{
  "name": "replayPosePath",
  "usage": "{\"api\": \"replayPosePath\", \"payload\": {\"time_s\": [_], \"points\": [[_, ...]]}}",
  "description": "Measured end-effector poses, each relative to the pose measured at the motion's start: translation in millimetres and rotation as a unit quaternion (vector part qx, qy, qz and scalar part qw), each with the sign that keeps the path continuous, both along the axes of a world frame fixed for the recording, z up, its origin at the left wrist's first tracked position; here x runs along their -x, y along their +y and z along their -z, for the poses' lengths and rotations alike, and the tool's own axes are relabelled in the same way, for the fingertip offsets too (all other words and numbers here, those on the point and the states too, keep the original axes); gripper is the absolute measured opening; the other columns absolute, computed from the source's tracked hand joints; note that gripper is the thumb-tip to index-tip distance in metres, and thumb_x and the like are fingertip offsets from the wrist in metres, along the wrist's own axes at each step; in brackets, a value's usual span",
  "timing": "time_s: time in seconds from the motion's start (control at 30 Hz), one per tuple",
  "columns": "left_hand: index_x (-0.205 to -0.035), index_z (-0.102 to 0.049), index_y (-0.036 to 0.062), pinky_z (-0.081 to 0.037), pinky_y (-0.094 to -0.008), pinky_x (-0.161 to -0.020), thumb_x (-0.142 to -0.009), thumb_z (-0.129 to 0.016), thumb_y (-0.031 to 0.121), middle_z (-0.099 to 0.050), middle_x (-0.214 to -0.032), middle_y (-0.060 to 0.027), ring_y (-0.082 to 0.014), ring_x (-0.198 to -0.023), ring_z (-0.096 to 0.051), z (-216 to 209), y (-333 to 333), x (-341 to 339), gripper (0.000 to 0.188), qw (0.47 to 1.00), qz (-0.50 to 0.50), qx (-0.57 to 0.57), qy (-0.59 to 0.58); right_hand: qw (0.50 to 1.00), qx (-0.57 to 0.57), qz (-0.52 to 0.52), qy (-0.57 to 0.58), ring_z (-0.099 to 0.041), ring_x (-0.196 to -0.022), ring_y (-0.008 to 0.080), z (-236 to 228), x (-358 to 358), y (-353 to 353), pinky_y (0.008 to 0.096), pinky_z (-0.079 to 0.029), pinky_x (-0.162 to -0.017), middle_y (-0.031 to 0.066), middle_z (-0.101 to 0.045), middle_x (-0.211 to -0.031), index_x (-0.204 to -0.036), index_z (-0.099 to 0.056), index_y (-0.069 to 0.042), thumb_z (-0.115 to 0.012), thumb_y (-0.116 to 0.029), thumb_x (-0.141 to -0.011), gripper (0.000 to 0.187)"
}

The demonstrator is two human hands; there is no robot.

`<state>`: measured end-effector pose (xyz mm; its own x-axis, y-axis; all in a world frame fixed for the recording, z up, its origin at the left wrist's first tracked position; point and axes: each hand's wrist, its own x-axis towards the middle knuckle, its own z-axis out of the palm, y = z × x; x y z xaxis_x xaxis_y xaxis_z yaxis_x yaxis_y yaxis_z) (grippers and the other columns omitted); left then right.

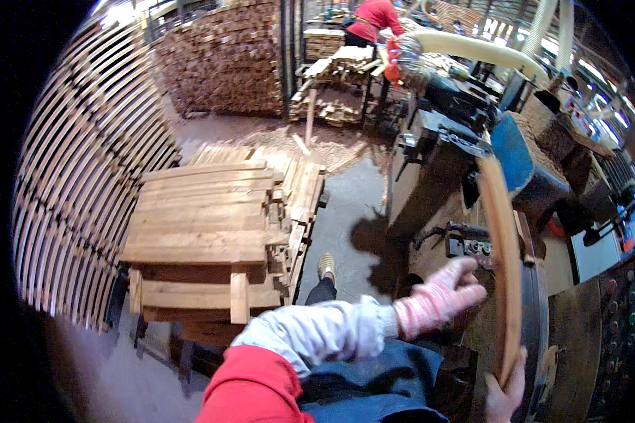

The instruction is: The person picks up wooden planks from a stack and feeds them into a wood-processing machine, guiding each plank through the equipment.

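Note:
A long, slightly curved wooden plank [501, 268] rises on my right side, its near end low in the view and its far end beside the machine. My right hand [508, 391] grips the plank's near end, thumb on one side and fingers on the other. My left hand [441, 296], in a pink and white glove that leaves the fingertips bare, reaches toward the plank's left side. Its fingers are apart and hold nothing; a small gap seems to lie between them and the wood. Under the plank is a machine table [466, 310] with a metal fitting [469, 243].
Stacked boards [197, 225] stand to my left, by a tall slatted wood pile [77, 183]. A wall of stacked timber [222, 60] is behind. A blue machine guard [511, 151] and a pale hose [473, 46] stand far right. A person in red [375, 20] bends at the back.

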<state>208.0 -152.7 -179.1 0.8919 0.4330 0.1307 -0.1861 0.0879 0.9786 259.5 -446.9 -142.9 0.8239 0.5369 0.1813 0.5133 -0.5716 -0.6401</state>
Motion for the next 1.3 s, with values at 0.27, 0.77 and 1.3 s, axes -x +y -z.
{"api": "replayPosePath", "payload": {"time_s": [0.27, 0.77, 1.3], "points": [[-0.154, -0.042, 0.0045, -0.031, -0.0439, -0.12, -0.086, -0.065, 0.067, -0.05, -0.15, -0.0251, -0.0382, -0.142, -0.044, 71, 366, 116, 0.095, 0.711, -0.344, -0.469, 0.395, 0.918, 0.325, 0.226, 0.022, -0.052, -0.13, 0.0487, -16, 78, -171, 0.0487, -0.043, -0.109, 0.0337, -0.052, -0.143, -0.156, -0.038, -0.002, -0.054, -0.045, -0.103, 0.07], [-0.13, -0.066, 0.0013, -0.04, -0.0443, -0.112, -0.093, -0.048, 0.075, -0.064, -0.134, -0.0244, -0.0409, -0.128, -0.056, 33, 478, 264, 0.084, 0.616, -0.223, -0.369, 0.66, 0.975, 0.0, 0.137, -0.174, -0.029, -0.152, 0.0321, 62, -224, 38, 0.0452, -0.032, -0.121, 0.0138, -0.025, -0.168, -0.163, -0.028, -0.012, -0.044, -0.028, -0.11, 0.058], [-0.137, -0.059, 0.0214, -0.047, -0.0432, -0.101, -0.069, -0.089, 0.033, -0.062, -0.123, -0.0089, -0.0294, -0.119, -0.059, -1, 373, 267, 0.075, 0.429, -0.079, -0.643, 0.63, 0.92, 0.288, 0.015, -0.266, -0.059, -0.122, 0.0469, 21, 21, -155, 0.0506, -0.047, -0.106, 0.0285, -0.061, -0.136, -0.14, -0.058, 0.003, -0.059, -0.02, -0.101, 0.045]]}}
